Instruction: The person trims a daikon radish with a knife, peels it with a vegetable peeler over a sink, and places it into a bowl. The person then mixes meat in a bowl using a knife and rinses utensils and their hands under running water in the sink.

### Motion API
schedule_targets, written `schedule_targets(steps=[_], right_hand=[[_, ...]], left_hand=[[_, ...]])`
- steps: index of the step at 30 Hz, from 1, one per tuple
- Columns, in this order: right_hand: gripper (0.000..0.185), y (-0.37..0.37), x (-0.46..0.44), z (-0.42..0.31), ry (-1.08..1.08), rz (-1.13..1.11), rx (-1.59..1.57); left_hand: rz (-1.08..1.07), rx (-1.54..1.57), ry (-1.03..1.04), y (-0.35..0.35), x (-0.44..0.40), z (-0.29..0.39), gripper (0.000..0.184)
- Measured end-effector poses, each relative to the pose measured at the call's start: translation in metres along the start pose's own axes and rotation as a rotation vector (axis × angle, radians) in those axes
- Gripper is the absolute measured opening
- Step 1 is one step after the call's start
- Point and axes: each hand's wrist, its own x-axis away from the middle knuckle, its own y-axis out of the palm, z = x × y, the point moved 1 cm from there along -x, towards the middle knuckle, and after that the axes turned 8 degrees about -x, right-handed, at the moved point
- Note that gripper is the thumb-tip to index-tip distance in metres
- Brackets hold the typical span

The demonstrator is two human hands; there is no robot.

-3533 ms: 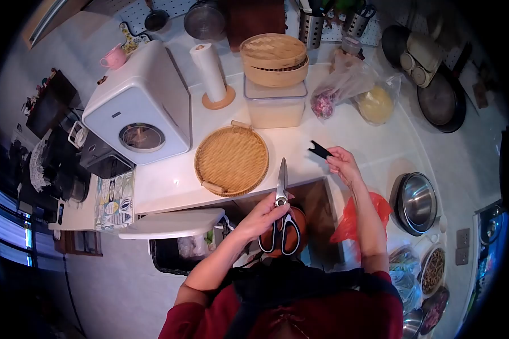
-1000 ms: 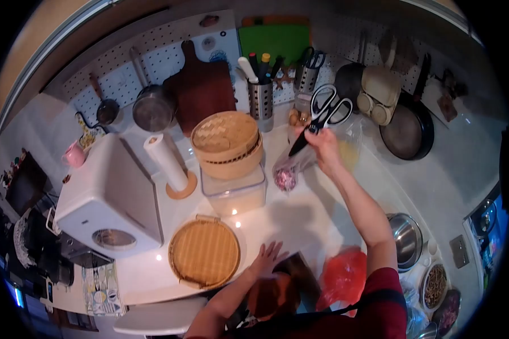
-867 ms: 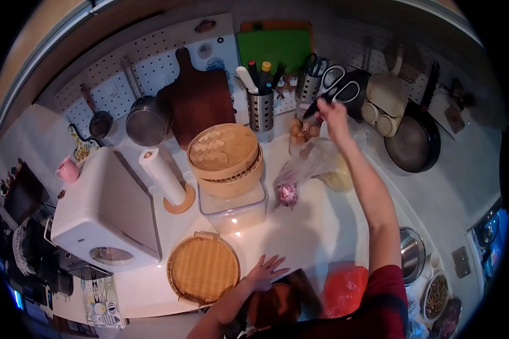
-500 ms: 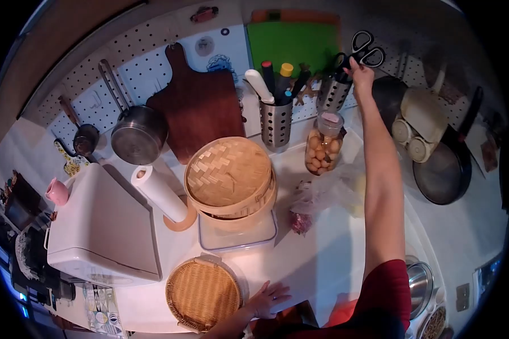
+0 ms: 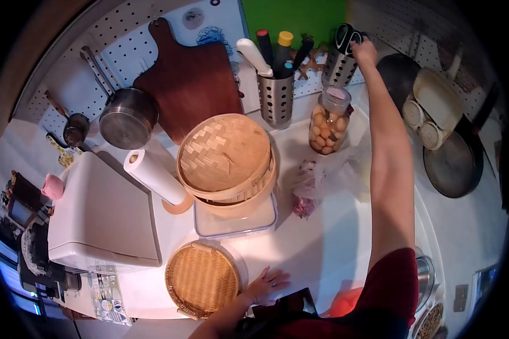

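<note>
My right hand (image 5: 365, 51) reaches to the back, its fingers closed at the black handles of the scissors (image 5: 345, 37). The blades are hidden in a perforated metal utensil holder (image 5: 339, 70). My left hand (image 5: 270, 284) lies open with spread fingers near the counter's front edge, beside the round wicker tray (image 5: 202, 279). Just in front of that hand is a dark flat object (image 5: 301, 301), partly hidden by my body. A jar of round, egg-like things (image 5: 326, 133) stands below the utensil holder.
A bamboo steamer (image 5: 223, 155) rests on a lidded plastic container (image 5: 237, 220). Nearby are a paper towel roll (image 5: 158, 179), a white appliance (image 5: 102, 214), a second utensil holder (image 5: 276, 101) and a plastic bag (image 5: 339, 175). A wooden cutting board (image 5: 192, 79) and pans line the back.
The scissors have gone from above the utensil holder, handles raised past my right hand, down into it. My left hand stays on the counter. The view has shifted slightly.
</note>
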Motion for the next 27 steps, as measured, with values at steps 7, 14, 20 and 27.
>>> schedule_targets(steps=[7,14,20,27], right_hand=[[0.039,-0.072,0.029,0.022,-0.08,-0.126,-0.131],[0.022,-0.229,0.181,-0.033,0.022,-0.569,-0.592],[0.024,-0.37,0.374,-0.07,-0.123,-0.788,-0.406],[0.023,-0.509,0.554,-0.021,0.261,-0.616,-0.551]], left_hand=[[-0.05,-0.077,0.011,-0.014,0.002,0.007,0.089],[0.131,-0.135,0.022,0.0,0.009,0.016,0.088],[0.27,-0.166,-0.103,0.036,0.027,0.03,0.078],[0.291,0.051,-0.304,0.068,0.047,0.076,0.068]])
